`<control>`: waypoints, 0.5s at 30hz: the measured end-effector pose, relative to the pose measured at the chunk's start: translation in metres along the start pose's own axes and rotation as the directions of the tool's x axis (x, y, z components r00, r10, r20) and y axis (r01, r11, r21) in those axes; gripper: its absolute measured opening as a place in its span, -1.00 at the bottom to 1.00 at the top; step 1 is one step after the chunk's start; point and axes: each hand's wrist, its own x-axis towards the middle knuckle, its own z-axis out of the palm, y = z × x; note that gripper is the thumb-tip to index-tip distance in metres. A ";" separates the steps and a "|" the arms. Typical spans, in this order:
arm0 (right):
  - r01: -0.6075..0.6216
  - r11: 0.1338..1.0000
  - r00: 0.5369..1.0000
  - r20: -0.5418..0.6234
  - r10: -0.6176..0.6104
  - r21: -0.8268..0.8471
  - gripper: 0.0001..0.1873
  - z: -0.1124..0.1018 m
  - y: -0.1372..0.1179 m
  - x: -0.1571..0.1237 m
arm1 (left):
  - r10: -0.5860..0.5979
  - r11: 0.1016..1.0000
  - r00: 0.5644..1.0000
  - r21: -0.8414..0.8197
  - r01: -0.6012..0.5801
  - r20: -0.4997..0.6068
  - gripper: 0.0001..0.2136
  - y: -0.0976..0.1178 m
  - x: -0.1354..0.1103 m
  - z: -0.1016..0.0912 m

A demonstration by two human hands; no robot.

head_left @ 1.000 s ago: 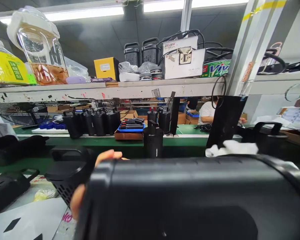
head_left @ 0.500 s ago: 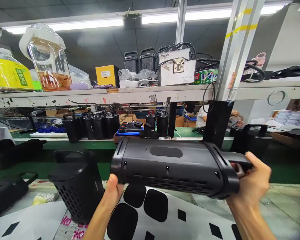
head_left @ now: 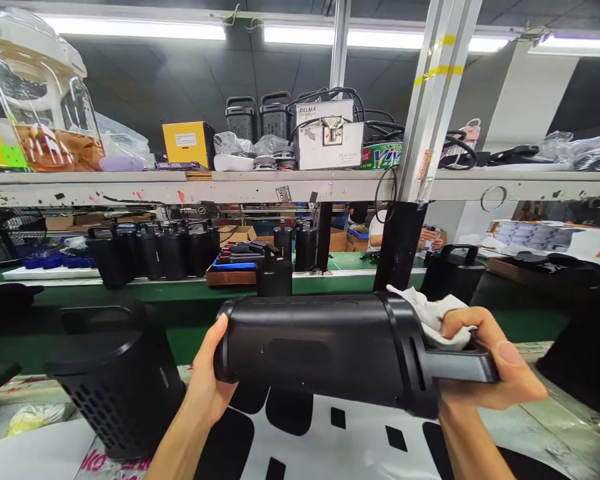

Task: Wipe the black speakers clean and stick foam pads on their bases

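Note:
I hold a long black speaker housing point(head_left: 325, 350) sideways in front of me, above the bench. My left hand point(head_left: 205, 387) cups its left end, fingers pressed against the end face. My right hand point(head_left: 485, 363) grips the handle at its right end and also pinches a crumpled white cloth point(head_left: 433, 313) against that end. Below the housing lies a white sheet with black cut-out shapes point(head_left: 360, 430).
Another black housing with a perforated grille point(head_left: 115, 380) stands upright at my left. A row of black housings point(head_left: 150, 250) lines the green conveyor point(head_left: 190, 333) behind. An overhead shelf point(head_left: 230, 187) carries jars and boxes. A person in white point(head_left: 380, 230) sits beyond.
The housing has turned about its long axis and moved slightly closer. The white cloth now shows in my right hand at the handle end. My view has shifted to the right.

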 end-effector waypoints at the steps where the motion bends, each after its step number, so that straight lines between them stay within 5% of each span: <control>1: 0.018 0.999 1.000 0.011 -0.019 0.042 -0.67 0.002 0.000 -0.001 | 0.009 1.000 1.000 -0.021 -0.009 -0.006 -0.85 0.000 0.002 -0.001; 8: 0.119 0.980 0.990 -0.091 -0.105 0.158 -0.78 0.008 -0.004 -0.003 | 0.128 0.982 0.992 -0.139 -0.125 0.011 -0.93 0.003 0.009 -0.015; 13: -0.152 0.978 0.985 -0.055 0.162 0.145 -0.72 0.016 -0.008 -0.005 | 0.245 0.954 0.970 -0.176 -0.241 0.000 -0.74 -0.001 0.020 -0.031; 15: -0.402 0.903 0.913 -0.011 0.408 0.150 -0.69 0.019 -0.006 -0.001 | 0.347 0.933 0.937 -0.123 -0.339 0.047 -0.49 -0.004 0.020 -0.034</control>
